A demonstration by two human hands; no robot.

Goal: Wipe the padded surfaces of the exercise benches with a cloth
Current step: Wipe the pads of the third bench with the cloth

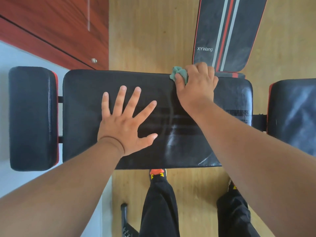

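Head view looks straight down on the black main bench pad (119, 79), with a smaller pad (32, 117) at 9 o'clock and another (294, 113) at 3 o'clock. A second, striped bench pad (227, 31) marked "XYWang" lies at 1 o'clock on the wooden floor (150, 35). The right hand (196, 84) has its grip curled round a bunched green cloth (179, 74), pressed at the far edge of the main pad, about 1 o'clock from its middle. The left hand (126, 120) lies flat, fingers spread, bracing the pad near its centre and holding nothing.

Streaks and smears show on the right half of the pad, so that area likely needs more passes. To do this stroke well, I would flatten the cloth for wider contact, pull it from the far edge toward 6 o'clock in overlapping lanes, and shift the bracing hand off unwiped padding before working toward 9 o'clock.
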